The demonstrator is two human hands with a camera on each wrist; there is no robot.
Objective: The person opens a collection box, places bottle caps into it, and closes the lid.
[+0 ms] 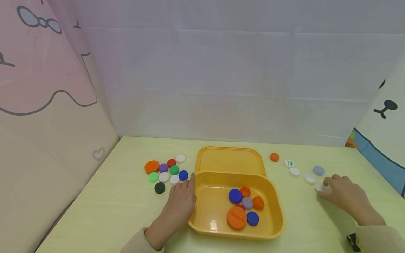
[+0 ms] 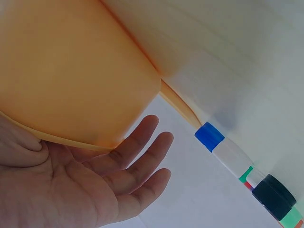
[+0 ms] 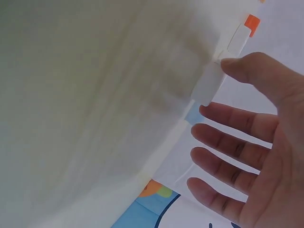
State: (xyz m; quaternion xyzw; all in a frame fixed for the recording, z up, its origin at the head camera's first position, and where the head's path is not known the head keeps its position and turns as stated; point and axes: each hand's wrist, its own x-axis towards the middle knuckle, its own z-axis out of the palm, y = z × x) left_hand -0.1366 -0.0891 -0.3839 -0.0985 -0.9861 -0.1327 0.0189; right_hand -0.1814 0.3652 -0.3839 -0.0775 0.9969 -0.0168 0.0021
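My left hand (image 1: 180, 202) rests on the left rim of a yellow plastic box (image 1: 209, 230), its index finger stretched along the edge. In the left wrist view the other fingers (image 2: 142, 171) reach out loosely beside the box's outer wall. Inside the box lie several bottle caps, including a large orange cap (image 1: 236, 218) and a blue cap (image 1: 252, 218). At the right, my right hand (image 1: 345, 195) pinches a white bottle cap (image 3: 209, 83) between thumb and index finger, close over the table. The remaining fingers of this hand are spread.
A yellow lid (image 1: 230, 160) lies behind the box. Left of it is a cluster of coloured caps, with a black cap (image 1: 159, 188) nearest me. Near the right hand sit a pale blue cap (image 1: 318, 170), an orange cap (image 1: 274, 157) and several white ones. Printed cloth surrounds the table.
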